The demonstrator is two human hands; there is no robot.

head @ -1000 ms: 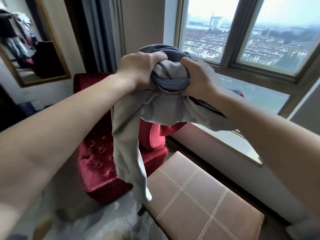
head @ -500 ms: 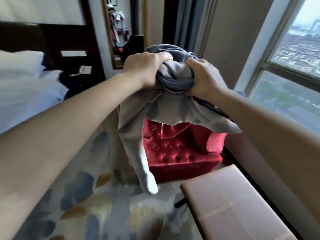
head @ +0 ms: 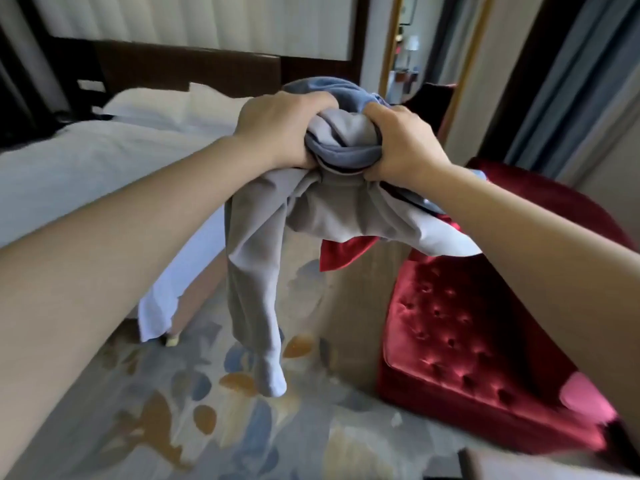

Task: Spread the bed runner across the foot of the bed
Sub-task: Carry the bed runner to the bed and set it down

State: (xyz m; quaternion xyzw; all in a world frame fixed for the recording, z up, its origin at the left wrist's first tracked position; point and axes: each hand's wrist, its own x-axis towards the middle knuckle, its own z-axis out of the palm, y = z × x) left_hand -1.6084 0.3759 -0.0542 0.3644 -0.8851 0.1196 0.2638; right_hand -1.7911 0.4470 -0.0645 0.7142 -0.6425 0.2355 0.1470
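I am at the carrying step: the bed runner [head: 332, 209] is not on the bed [head: 86, 168] yet. It is bunched into a grey and blue wad held up in the air in front of me, above the patterned carpet [head: 242, 427]. It sits between the corner of the bed on my left and the red armchair [head: 467, 323] on my right. My left hand [head: 280, 129] and right hand [head: 405, 143] each grip one side of the wad, fingers [head: 313, 100] curled tight into the cloth. The two hands are close together, with only the bundle between them. One long grey tail hangs down from the wad toward the carpet without reaching it. A red flap shows under the bundle; I cannot tell whether it belongs to the runner.

As I judge it, the next move is to bring the wad over the foot of the bed and find two corners or one short edge. Then I would draw my hands apart so the cloth opens flat across the white cover. The hanging tail could catch on the bed corner, so I would lift it over.

I can read no brand, label or writing anywhere; the runner shows no tag from here.
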